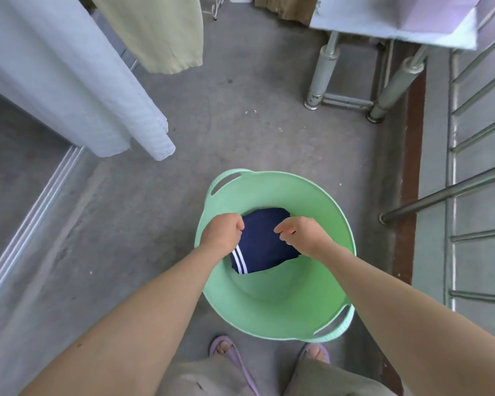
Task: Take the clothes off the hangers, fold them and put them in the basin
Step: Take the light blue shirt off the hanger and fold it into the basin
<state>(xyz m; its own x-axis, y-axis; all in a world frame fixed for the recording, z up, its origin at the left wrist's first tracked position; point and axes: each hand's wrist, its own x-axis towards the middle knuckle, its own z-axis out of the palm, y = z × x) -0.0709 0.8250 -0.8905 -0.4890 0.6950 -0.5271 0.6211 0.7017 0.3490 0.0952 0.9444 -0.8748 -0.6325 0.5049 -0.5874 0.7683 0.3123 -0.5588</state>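
Soft, even daylight fills the frame. You see no hard shadows, only a mild shade on the near inner wall of the green basin (280, 315). At the upper right of the frame the pale cloth (412, 21) is overexposed and carries a violet tint. Wide-angle distortion splays the metal rails (446, 194) along the right edge and slants the floor track (35, 216) at the left. The centre is sharp, but the hanging white fabric (69, 81) washes out toward the upper left corner.
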